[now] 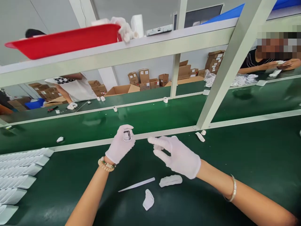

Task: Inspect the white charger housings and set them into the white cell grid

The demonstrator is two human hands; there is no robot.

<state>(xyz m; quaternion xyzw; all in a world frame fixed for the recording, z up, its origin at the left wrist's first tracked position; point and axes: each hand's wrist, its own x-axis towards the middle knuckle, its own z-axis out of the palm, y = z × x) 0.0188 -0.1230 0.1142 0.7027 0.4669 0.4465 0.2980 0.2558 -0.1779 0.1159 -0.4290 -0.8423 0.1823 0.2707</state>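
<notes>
My left hand [120,145], in a white glove, is closed around a small white housing [127,135] whose square opening faces me with a dark inside. To its right, my right hand [176,155], gloved too, hovers over the bench with thumb and fingers apart and nothing visible between them. Below the hands lie a thin, pointed white stick [137,184], a long lumpy white piece [170,180] and a smaller bent white piece [148,200]. Both pieces look soft, but I cannot tell their kind.
Rows of white housings [21,177] line the bench's left side. Beyond a metal rail runs a green belt [145,110] carrying small white parts. A slanted post [223,75] rises on the right. Overhead, a shelf holds a red tray [68,40]. Co-workers sit across the belt.
</notes>
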